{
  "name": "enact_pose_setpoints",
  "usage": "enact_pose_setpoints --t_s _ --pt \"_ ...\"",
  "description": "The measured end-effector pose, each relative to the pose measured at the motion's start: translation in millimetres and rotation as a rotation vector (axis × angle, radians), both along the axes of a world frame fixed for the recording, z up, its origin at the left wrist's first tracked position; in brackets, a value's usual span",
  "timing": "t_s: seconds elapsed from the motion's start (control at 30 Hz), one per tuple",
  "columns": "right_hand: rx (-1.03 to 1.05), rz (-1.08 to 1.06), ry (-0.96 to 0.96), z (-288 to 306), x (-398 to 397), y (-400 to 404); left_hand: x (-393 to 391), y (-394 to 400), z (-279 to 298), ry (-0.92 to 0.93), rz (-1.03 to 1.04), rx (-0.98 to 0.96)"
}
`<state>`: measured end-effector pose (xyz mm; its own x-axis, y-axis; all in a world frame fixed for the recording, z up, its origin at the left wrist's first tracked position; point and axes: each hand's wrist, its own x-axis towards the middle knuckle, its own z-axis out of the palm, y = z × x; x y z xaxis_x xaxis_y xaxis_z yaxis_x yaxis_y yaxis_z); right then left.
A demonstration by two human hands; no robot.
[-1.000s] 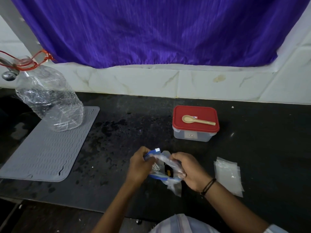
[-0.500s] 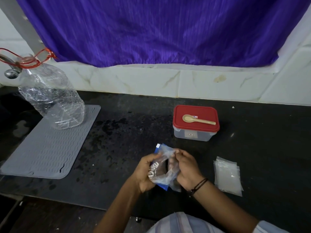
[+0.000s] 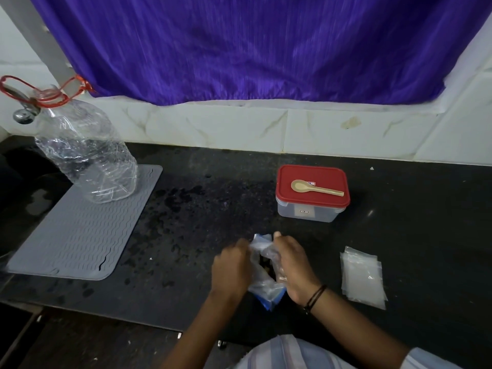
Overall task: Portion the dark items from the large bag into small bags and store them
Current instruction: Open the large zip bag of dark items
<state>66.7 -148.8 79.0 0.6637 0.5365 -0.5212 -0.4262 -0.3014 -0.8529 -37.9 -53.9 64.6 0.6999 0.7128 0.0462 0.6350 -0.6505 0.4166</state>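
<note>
Gripping the large bag (image 3: 266, 291) from both sides, left hand (image 3: 231, 267) and right hand (image 3: 291, 265) curl round its clear plastic mouth above the black counter (image 3: 202, 235), dark items (image 3: 265, 262) showing inside. Right of them lies a stack of small bags (image 3: 363, 278). Behind sits a red-lidded container (image 3: 311, 195), a beige spoon (image 3: 315, 188) resting on its lid.
</note>
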Motion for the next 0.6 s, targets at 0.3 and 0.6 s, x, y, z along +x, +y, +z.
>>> enact_pose_setpoints --t_s 0.3,0.6 --pt "-0.211 0.240 -0.644 -22 0 1 25 3 7 -0.562 0.743 -1.612" --pt "-0.113 -0.028 -0.069 -22 12 9 10 19 3 -0.560 0.225 -1.869"
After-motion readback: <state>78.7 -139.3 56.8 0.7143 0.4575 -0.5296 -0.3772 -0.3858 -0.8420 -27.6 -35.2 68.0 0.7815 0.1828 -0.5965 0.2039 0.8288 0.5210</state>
